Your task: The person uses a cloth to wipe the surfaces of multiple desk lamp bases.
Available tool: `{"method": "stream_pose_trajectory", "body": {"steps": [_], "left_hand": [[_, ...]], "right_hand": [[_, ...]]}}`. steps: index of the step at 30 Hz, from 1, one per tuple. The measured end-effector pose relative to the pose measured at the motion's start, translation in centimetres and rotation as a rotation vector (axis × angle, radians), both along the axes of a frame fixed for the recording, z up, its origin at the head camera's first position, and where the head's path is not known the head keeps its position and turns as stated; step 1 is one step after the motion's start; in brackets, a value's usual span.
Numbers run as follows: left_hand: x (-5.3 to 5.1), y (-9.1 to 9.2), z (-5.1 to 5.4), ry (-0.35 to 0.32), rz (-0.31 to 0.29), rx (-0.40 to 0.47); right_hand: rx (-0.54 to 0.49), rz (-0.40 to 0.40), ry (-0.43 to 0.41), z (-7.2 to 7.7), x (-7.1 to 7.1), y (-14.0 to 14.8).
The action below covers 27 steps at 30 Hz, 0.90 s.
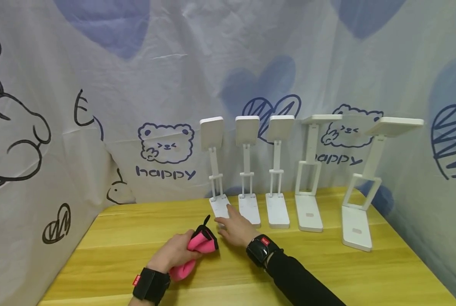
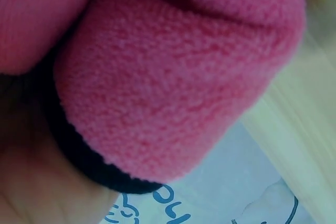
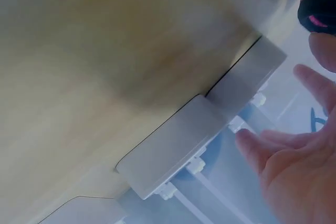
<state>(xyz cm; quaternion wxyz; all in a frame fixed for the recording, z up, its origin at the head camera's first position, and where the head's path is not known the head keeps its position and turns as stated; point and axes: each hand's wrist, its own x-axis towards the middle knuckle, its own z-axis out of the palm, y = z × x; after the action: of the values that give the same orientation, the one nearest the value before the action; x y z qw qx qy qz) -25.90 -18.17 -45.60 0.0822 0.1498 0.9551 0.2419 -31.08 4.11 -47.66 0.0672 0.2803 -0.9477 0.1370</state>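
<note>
A pink cloth with black edging [image 1: 203,243] is bunched in my left hand [image 1: 177,251], whose fingers curl round it; the cloth [image 2: 178,87] fills most of the left wrist view. My right hand [image 1: 237,227] reaches with spread fingers over the front of the leftmost white lamp's base [image 1: 219,205]. In the right wrist view the right hand [image 3: 299,166] holds nothing, its fingers apart near the lamp bases [image 3: 173,145]. Whether a fingertip touches the leftmost base, I cannot tell.
Right of the leftmost lamp, several more white folding lamps stand in a row, among them a second [image 1: 249,210], a third [image 1: 277,211] and one at the far right [image 1: 356,227]. A printed curtain [image 1: 166,85] hangs behind the wooden table [image 1: 109,246].
</note>
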Motion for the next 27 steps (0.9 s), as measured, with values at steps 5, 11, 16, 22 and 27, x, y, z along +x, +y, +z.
{"method": "stream_pose_trajectory", "body": {"steps": [5,11,16,22,27], "left_hand": [[-0.2,0.2,-0.1,0.023,-0.013,-0.012],[-0.2,0.2,-0.3,0.047,-0.013,-0.029],[-0.2,0.1,-0.4,0.043,-0.01,-0.03],[-0.2,0.1,-0.3,0.026,-0.013,-0.016],[-0.2,-0.1,-0.2,0.002,-0.011,0.008]], "right_hand": [[0.057,0.005,-0.022,-0.1,-1.2,-0.4],[0.081,0.006,-0.02,-0.3,-1.5,-1.2],[0.058,-0.032,-0.105,-0.3,-1.3,-1.9],[0.036,-0.055,-0.14,-0.4,-1.2,-1.8],[0.017,-0.049,-0.124,-0.6,-1.0,-1.6]]}}
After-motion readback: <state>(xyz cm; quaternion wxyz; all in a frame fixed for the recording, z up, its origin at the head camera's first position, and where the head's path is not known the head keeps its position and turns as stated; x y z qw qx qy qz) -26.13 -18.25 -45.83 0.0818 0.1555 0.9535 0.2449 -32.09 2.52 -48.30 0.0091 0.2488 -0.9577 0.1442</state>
